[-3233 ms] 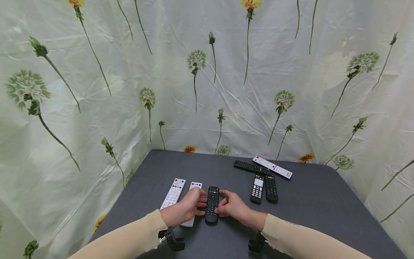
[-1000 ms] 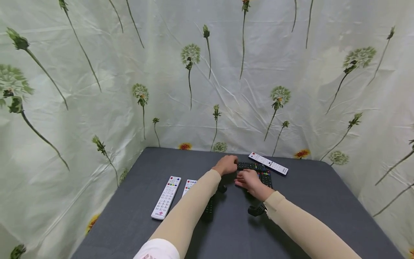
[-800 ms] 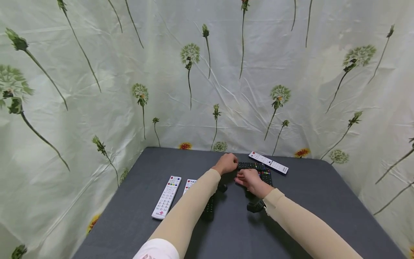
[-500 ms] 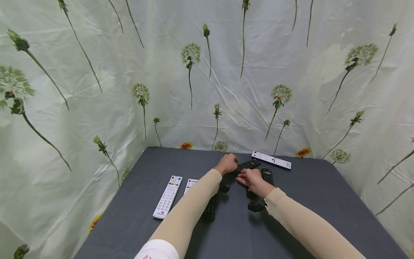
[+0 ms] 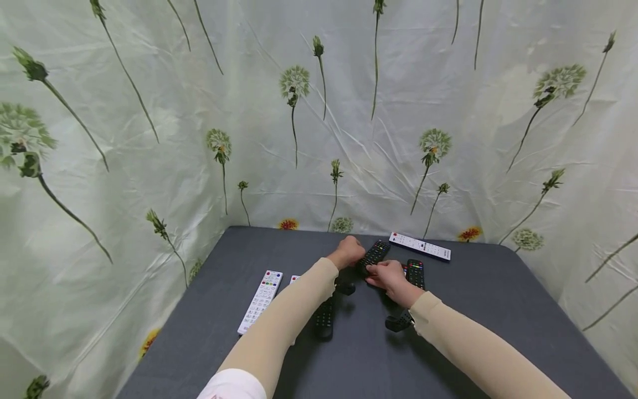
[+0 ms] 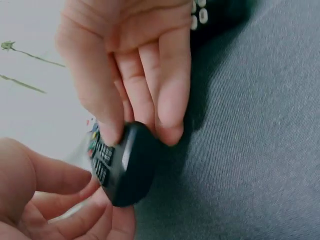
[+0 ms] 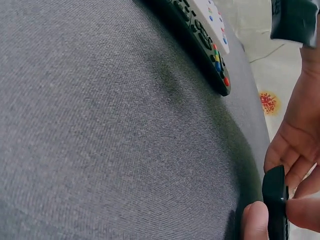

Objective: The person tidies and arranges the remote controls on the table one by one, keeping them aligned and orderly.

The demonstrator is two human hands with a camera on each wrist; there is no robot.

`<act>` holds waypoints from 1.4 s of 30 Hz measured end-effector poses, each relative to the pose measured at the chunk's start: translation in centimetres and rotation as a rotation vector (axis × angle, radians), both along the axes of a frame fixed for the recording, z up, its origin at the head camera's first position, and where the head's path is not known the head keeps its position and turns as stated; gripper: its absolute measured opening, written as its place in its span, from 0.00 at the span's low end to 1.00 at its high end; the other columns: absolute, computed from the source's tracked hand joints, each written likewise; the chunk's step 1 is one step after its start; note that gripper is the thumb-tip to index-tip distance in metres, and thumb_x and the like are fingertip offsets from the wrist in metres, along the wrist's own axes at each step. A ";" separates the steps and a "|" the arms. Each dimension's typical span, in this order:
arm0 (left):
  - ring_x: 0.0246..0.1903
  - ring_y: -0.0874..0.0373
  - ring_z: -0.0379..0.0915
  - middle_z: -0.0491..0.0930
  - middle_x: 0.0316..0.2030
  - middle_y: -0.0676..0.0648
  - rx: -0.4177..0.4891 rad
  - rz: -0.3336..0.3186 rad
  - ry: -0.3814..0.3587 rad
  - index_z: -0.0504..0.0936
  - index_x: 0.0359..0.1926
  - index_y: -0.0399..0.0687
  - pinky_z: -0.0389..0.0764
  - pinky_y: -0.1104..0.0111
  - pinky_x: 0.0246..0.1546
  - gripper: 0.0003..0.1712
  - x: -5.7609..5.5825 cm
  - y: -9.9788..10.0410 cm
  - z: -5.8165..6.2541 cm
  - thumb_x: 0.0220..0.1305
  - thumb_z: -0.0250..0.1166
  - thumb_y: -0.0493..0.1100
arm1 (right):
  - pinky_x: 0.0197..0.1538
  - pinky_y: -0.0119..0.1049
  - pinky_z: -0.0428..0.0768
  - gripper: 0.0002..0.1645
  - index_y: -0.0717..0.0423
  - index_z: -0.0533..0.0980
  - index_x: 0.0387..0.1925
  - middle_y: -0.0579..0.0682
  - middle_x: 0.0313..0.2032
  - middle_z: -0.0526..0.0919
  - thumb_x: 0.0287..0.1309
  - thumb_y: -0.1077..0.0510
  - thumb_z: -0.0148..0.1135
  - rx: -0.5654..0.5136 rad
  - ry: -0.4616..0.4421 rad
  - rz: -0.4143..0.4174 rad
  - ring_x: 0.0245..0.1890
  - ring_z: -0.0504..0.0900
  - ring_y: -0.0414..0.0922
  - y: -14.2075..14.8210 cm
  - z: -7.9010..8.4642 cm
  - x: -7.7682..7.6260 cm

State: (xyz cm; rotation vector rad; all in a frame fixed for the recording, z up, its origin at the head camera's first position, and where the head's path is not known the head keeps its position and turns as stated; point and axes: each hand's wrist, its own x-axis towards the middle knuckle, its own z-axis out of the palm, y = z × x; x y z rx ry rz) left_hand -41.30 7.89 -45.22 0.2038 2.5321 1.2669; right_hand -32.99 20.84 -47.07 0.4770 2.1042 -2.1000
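A black remote control [image 5: 377,252] with dark keys lies slantwise between both hands, toward the back right of the table. My left hand [image 5: 349,251] pinches its left side; in the left wrist view its thumb [image 6: 65,175] lies against the keys. The near end is gripped by my right hand [image 5: 392,280], with the thumb [image 6: 111,131] on top and fingers below. The right wrist view shows only that remote's dark end [image 7: 275,197]. Another black remote [image 6: 200,17] with white buttons lies mostly hidden beneath my right hand.
Right of the hands lies a black remote [image 5: 415,274] with coloured keys. A white remote [image 5: 420,246] lies behind it. At left are a white remote [image 5: 261,302], a second white one mostly behind the left sleeve [image 5: 284,318], and a black one [image 5: 324,320]. Flowered curtain [image 5: 339,100] surrounds the grey table.
Both hands have left the black remote at left and gone to the back-right group. The black remote they now hold has swung from crosswise to slanting toward me, away from the white one.
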 end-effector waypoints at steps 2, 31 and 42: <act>0.13 0.57 0.63 0.63 0.13 0.50 0.068 0.028 -0.026 0.68 0.16 0.47 0.70 0.65 0.16 0.19 0.3 -0.2 0.2 0.64 0.57 0.31 | 0.40 0.35 0.86 0.35 0.76 0.59 0.68 0.64 0.47 0.78 0.66 0.67 0.61 0.015 0.013 0.013 0.33 0.86 0.43 0.0 0.1 0.1; 0.29 0.52 0.83 0.83 0.33 0.43 0.358 0.112 -0.057 0.80 0.60 0.46 0.86 0.57 0.33 0.27 5.4 -2.8 1.5 0.60 0.64 0.24 | 0.42 0.48 0.86 0.49 0.61 0.55 0.75 0.61 0.40 0.80 0.56 0.71 0.68 0.396 0.216 0.216 0.33 0.85 0.48 0.3 2.2 2.7; 0.33 0.50 0.82 0.81 0.40 0.42 0.456 0.035 -0.126 0.77 0.64 0.43 0.86 0.55 0.37 0.30 7.6 -4.7 1.7 0.60 0.61 0.25 | 0.38 0.46 0.86 0.53 0.58 0.55 0.76 0.61 0.41 0.79 0.51 0.71 0.71 0.385 0.242 0.260 0.32 0.85 0.49 0.2 2.3 4.3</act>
